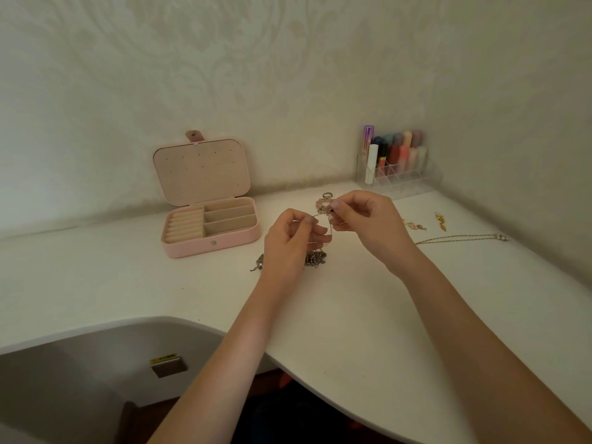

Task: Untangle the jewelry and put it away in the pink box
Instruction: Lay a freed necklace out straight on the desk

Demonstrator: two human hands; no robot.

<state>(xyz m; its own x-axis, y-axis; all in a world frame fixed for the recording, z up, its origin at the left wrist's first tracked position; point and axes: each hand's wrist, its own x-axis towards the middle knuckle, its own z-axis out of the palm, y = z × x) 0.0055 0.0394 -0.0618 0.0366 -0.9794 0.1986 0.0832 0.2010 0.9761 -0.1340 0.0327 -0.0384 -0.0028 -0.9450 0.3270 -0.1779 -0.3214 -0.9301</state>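
The pink box stands open at the back left of the white table, lid upright, its ring rolls and compartments holding nothing that I can see. My left hand and my right hand are raised over the table's middle, and both pinch a tangled piece of jewelry with a pink ring-shaped part and a thin chain between them. A heap of silver chains lies on the table under my left hand, partly hidden by it.
A gold necklace, gold earrings and a small pink charm piece lie to the right. A clear organizer with lipsticks stands in the back corner. The table's curved front edge runs below my arms.
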